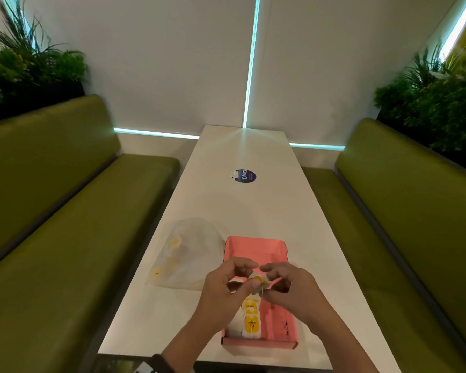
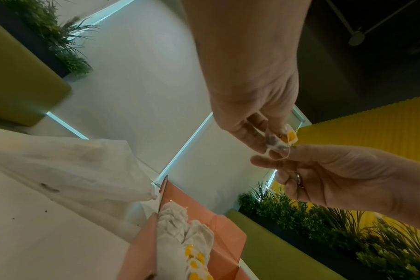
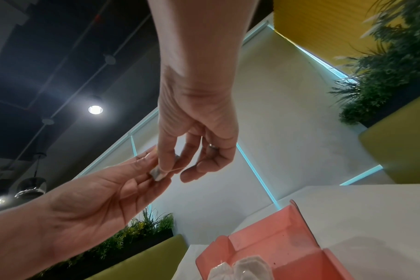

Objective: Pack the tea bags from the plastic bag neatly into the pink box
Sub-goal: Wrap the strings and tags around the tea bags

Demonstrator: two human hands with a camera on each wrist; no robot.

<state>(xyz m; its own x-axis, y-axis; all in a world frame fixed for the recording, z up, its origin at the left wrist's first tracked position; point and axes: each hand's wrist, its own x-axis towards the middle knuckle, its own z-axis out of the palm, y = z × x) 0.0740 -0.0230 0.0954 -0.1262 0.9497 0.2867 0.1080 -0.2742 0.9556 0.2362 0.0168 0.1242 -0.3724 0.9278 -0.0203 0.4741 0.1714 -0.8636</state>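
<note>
Over the pink box (image 1: 275,305) both hands hold one tea bag (image 1: 259,280) with a yellow tag, lifted above the box. My left hand (image 1: 240,277) pinches the bag (image 2: 279,141) between thumb and fingers. My right hand (image 1: 276,282) pinches it and its thin string from the other side (image 3: 157,173). A row of tea bags (image 1: 251,320) lies along the left side of the box (image 2: 226,238), yellow tags up. The clear plastic bag (image 1: 191,251) lies left of the box with a few tea bags inside.
The long white table (image 1: 226,205) carries a round dark blue sticker (image 1: 244,175) farther away. Green benches (image 1: 65,211) (image 1: 404,211) run along both sides, with plants behind them. The right half of the box floor is bare pink.
</note>
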